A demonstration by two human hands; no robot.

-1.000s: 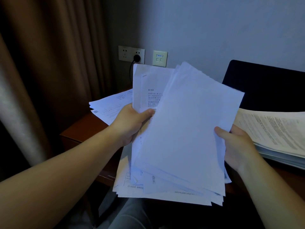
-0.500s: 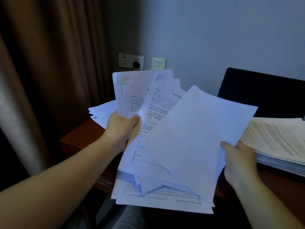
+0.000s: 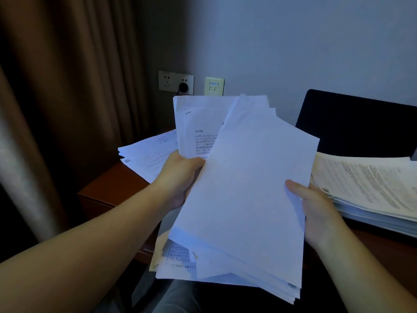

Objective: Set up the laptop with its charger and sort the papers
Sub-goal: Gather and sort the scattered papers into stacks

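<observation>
A brown curtain (image 3: 56, 109) fills the frame's left, above a wooden desk (image 3: 108, 188). At centre, a loose sheaf of papers (image 3: 243, 199) is gripped by the left hand (image 3: 180, 177) and pinched by the right hand (image 3: 316, 208). At right lie the dark laptop (image 3: 361, 125) and a paper stack (image 3: 370, 188); a plug (image 3: 183, 87) sits in the wall socket (image 3: 176, 82) at upper centre.

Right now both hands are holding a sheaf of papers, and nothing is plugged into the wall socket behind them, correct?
Not quite. Both hands, left hand and right hand, do hold the papers, but the head view shows a dark plug in the wall socket.
</observation>
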